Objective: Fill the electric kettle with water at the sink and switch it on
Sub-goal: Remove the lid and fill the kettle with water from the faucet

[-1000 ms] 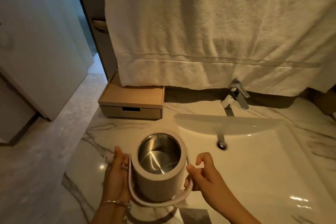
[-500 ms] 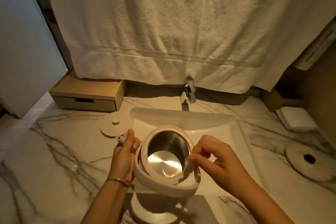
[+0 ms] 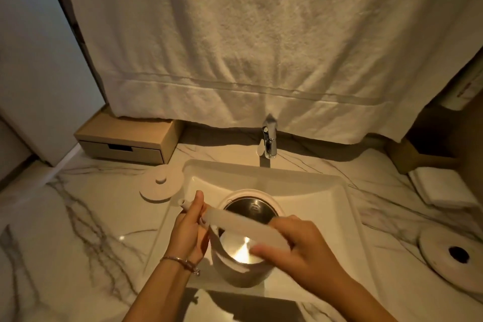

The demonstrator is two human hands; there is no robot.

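Note:
A white electric kettle (image 3: 236,269) with a steel inside stands lidless over the near part of the white sink (image 3: 326,204). Its white bail handle (image 3: 243,225) crosses the mouth. My left hand (image 3: 189,230) grips the handle's left end. My right hand (image 3: 298,246) holds the handle's right end. The chrome tap (image 3: 269,140) stands behind the basin, and no water shows. The round kettle lid (image 3: 160,187) lies on the counter left of the sink. The round kettle base (image 3: 453,253) sits on the counter at the right.
A large towel (image 3: 261,47) hangs over the wall behind the tap. A small wooden drawer box (image 3: 125,141) stands at the back left of the marble counter (image 3: 86,230). Folded white cloths (image 3: 444,188) lie at the right. A door (image 3: 34,60) is at the left.
The kettle has moved from the counter's left side over the sink. The handle has swung up from around the body across the mouth, both hands staying on it.

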